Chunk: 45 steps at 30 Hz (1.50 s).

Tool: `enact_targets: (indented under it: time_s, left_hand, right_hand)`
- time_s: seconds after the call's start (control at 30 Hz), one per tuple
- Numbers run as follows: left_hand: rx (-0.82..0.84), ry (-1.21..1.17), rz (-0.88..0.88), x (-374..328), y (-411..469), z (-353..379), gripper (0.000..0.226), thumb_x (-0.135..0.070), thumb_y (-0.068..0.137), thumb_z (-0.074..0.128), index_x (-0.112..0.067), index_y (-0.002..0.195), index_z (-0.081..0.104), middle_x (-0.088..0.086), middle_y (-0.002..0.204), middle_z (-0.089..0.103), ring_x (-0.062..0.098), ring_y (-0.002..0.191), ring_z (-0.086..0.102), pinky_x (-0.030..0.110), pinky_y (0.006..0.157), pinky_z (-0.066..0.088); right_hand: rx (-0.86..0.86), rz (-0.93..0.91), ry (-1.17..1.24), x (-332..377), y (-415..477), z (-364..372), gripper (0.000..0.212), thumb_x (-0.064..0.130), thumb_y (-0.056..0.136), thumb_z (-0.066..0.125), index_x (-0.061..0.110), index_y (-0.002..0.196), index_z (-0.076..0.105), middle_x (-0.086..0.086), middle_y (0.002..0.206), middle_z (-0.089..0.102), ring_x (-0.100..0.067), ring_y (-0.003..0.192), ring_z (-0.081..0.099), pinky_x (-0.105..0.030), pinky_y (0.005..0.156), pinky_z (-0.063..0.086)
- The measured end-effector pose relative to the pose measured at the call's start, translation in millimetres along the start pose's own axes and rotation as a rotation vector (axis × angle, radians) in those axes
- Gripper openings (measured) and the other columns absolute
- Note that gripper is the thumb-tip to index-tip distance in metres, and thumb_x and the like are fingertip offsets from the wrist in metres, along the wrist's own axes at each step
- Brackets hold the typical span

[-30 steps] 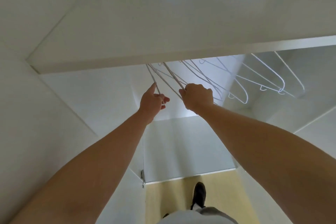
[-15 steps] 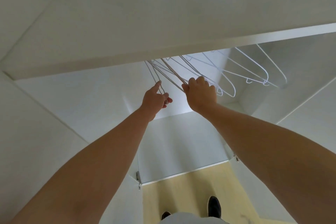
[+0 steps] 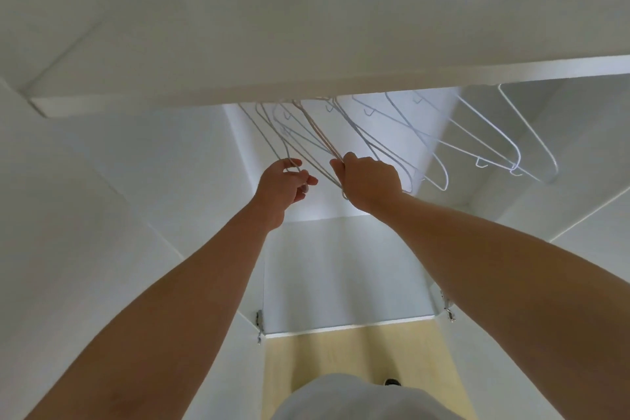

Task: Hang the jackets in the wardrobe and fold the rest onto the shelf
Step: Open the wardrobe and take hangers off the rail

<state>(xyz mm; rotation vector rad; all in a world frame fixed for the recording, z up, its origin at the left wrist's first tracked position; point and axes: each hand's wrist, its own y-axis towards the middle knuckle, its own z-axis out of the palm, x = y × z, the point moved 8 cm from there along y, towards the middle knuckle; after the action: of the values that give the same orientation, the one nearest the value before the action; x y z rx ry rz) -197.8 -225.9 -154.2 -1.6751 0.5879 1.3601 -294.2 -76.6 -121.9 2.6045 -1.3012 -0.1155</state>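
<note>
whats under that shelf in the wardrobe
White wire hangers hang under the shelf, with no clothes on them. The left hand and right hand grip some. The shelf's front edge covers their hooks and whatever they hang from.

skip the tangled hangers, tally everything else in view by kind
hands: 2, left hand and right hand
door hinges: 2
shelf: 1
shoe: 1
total: 6
hangers: overlapping, not counted

White wardrobe panels all round, brightest at the back; pale yellow floor below; metal hinge at left edge.
</note>
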Motion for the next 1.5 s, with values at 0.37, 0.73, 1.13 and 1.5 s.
enact_targets:
  time_s: [0.37,0.73,1.13,1.5]
  left_hand:
    - [-0.085,-0.076,-0.188,73,-74,36,0.017,-0.009,0.100,0.060,-0.010,0.116,0.055,0.008,0.086,0.078,0.022,0.079,0.069,0.034,0.078,0.057]
    - [-0.057,-0.131,-0.380,74,-84,54,0.004,-0.011,0.098,0.062,-0.007,0.100,0.061,0.005,0.077,0.075,0.029,0.079,0.072,0.031,0.064,0.053]
    - [-0.049,-0.069,-0.401,76,-78,76,0.005,-0.011,0.098,0.063,-0.008,0.102,0.062,0.005,0.080,0.074,0.031,0.084,0.072,0.032,0.064,0.053]
    - [0.004,0.013,-0.386,72,-61,124,0.006,-0.011,0.098,0.063,-0.008,0.103,0.064,0.003,0.076,0.076,0.030,0.082,0.072,0.032,0.067,0.054]
  right_hand:
    - [0.010,-0.107,0.001,-19,4,-6,0.040,0.044,0.103,0.041,0.018,0.129,0.057,-0.016,0.153,0.035,-0.038,0.149,0.021,-0.065,0.116,0.016]
    - [-0.045,-0.107,0.053,-56,12,-7,0.041,0.044,0.108,0.018,0.018,0.087,0.041,0.005,0.054,0.029,-0.019,0.045,0.036,-0.027,0.048,0.026]
    - [-0.064,-0.058,0.002,-118,6,-6,0.040,0.039,0.109,0.021,0.014,0.090,0.047,-0.002,0.066,0.052,-0.026,0.056,0.055,-0.032,0.053,0.044]
    - [-0.088,0.067,0.059,-187,-14,-2,0.040,0.038,0.108,0.026,0.015,0.088,0.052,-0.009,0.075,0.062,-0.036,0.072,0.067,-0.033,0.059,0.036]
